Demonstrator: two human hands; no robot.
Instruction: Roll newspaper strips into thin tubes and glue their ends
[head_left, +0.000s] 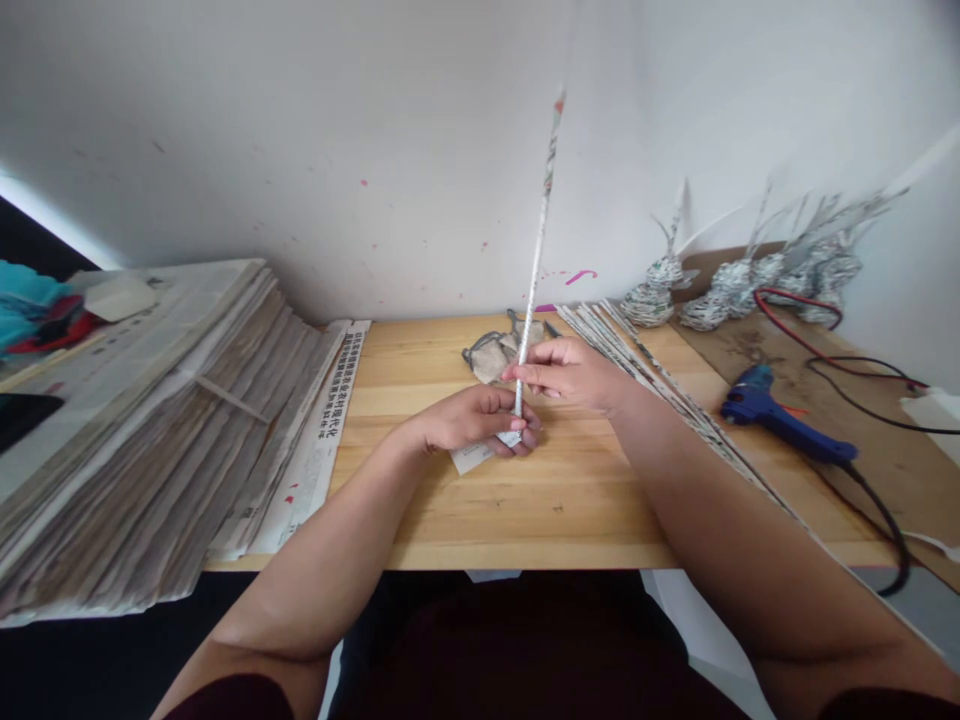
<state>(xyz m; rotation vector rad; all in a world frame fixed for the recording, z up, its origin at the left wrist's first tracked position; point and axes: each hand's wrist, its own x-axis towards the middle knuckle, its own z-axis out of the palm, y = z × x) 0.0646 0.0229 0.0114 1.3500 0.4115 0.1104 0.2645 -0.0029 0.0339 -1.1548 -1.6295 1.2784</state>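
Dark shirt (pixel 510 650): filled the bottom centre of the frame, just below the table (pixel 600 520) edge.
Paper stick (pixel 535 255): stood nearly upright at the centre, leaning slightly right, its tip up against the pale wall (pixel 450 120) in the background.
Left hand (pixel 476 418): had its thumb and fingers clamped on the stick's lower end, above a white scrap (pixel 471 459).
Right hand (pixel 570 372): had thumb and fingertips pinched together on the stick just above the left.
Bend risk: the long upper part had no support, so a hard squeeze or sideways push low down could have creased it.
Unrolling risk: if both grips had loosened, the paper might have sprung open.
Spare sticks (pixel 652 375): lay right of centre, beside the right forearm (pixel 690 470); a careless sweep could have scattered them.
Glue gun (pixel 784 415): lay at the right; a snagged cord (pixel 874 505) might have dragged it.
Newspapers (pixel 187 430): stood piled at the left; an elbow knock could have made them slide.
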